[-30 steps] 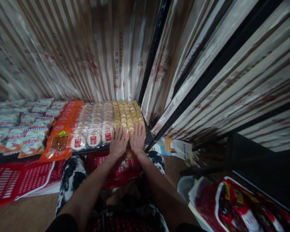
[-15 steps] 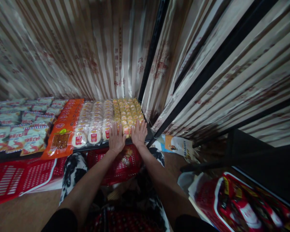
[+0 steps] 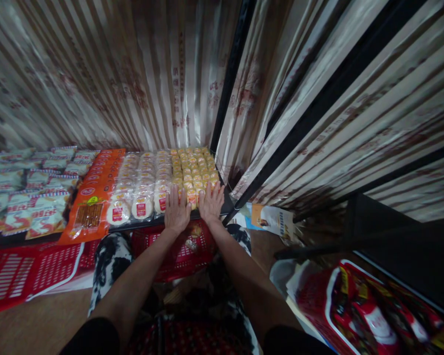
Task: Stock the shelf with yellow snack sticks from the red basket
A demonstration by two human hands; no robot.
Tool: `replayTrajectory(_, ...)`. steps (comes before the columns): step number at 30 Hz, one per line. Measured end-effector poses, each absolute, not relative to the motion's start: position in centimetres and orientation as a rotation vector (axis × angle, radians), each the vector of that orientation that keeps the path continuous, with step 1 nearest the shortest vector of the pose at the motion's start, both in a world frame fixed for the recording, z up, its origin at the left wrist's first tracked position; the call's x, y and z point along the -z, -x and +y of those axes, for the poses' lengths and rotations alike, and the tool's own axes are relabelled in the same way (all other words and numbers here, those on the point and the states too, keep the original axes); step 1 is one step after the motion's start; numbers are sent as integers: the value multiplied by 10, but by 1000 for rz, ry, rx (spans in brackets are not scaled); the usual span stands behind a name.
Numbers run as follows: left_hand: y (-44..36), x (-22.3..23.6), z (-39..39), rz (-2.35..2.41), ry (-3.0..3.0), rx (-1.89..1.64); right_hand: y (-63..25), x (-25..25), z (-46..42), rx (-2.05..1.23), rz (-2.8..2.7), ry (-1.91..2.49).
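Note:
My left hand (image 3: 177, 211) lies flat, fingers stretched out, against the front of the rows of small yellow wrapped snacks (image 3: 193, 170). My right hand (image 3: 211, 203) is spread beside it, touching the front right end of those rows. Between the two hands the front yellow pieces show. Just left of my left hand are rows of round white wrapped crackers (image 3: 142, 209) with red labels. Farther left comes a column of orange snack packets (image 3: 92, 217), then white-and-blue snack bags (image 3: 49, 213). All of them rest on a black shelf (image 3: 133, 226).
Red plastic baskets (image 3: 33, 271) stand under the shelf, one between my knees. A black post (image 3: 232, 74) rises at the shelf's right corner before pleated, printed curtains (image 3: 148, 74). To the right lie a printed bag (image 3: 272, 219) and a basket of red packages (image 3: 377, 320).
The view has shifted slightly, so the shelf and snacks sit a little farther left. Both hands stay flat at the yellow snacks' front.

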State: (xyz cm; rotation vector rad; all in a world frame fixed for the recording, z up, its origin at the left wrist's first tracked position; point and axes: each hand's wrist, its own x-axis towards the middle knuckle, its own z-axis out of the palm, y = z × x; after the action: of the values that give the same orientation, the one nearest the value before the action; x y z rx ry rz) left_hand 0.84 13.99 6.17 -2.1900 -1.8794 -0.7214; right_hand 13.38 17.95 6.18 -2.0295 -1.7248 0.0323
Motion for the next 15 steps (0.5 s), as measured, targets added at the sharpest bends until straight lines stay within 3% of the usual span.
replayTrajectory(15,-2,-61,133,-1781,2217,831,-144,-60,164,-67,-1643,1753)
